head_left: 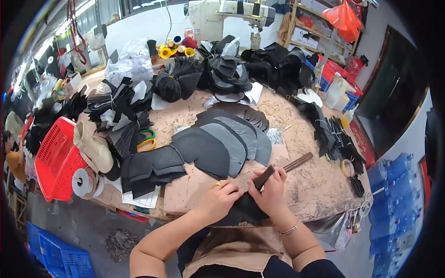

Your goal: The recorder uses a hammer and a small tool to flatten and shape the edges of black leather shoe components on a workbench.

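Close to the table's front edge, a black cut piece (244,209) lies beneath both hands. My left hand (217,201), with a ring on it, has its fingers curled down and pinches the piece's edge. My right hand (272,192) is closed around a hammer, its dark head (264,177) tilted up beside the thumb and its brown handle (298,162) pointing away to the right. Just beyond the hands, black and grey shoe-upper pieces (204,150) lie fanned in overlapping layers. More black pieces (152,166) are stacked to their left.
Bundles of black pieces (174,81) line the table's back, below a sewing machine (218,18). At left stand a red basket (58,155), a beige boot form (92,147) and a white spool (83,181). Scissors (147,141) lie nearby. A tape roll (346,168) is at right.
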`<state>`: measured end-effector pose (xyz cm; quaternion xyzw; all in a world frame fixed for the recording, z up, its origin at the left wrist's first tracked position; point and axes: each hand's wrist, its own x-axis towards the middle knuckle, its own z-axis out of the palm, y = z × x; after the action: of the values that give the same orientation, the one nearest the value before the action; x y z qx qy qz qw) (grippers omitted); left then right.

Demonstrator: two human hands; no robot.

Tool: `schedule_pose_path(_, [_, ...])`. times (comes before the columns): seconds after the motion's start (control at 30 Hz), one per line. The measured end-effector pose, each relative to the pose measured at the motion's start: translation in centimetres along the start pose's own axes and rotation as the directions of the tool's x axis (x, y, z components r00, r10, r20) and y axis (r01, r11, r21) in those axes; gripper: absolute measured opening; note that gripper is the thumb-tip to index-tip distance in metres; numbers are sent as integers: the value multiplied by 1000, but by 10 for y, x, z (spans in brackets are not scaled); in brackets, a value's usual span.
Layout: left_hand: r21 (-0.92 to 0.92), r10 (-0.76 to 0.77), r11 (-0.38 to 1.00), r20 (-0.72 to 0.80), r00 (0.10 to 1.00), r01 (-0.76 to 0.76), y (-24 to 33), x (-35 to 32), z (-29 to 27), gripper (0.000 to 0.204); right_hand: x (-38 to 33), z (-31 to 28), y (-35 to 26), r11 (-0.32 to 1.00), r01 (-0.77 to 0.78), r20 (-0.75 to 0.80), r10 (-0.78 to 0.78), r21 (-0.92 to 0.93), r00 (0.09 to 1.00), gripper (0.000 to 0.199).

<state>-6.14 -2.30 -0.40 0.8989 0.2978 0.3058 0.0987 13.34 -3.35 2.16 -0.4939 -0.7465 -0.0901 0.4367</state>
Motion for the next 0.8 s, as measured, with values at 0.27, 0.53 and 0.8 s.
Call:
schedule_pose_path(0.27, [134,25,991,31,999,-28,6,-2,0,33,0,-1,-3,997,5,-43,-9,-74,999,28])
schedule_pose_path(0.53, [124,-5,992,-9,1000,6,7,-8,2,33,21,-21,-23,999,-17,-80,20,49,997,25])
schedule_pose_path(0.8, [-53,-63,996,47,997,65,-4,-2,-2,20,3,5,-2,997,-36,34,34,61,999,26])
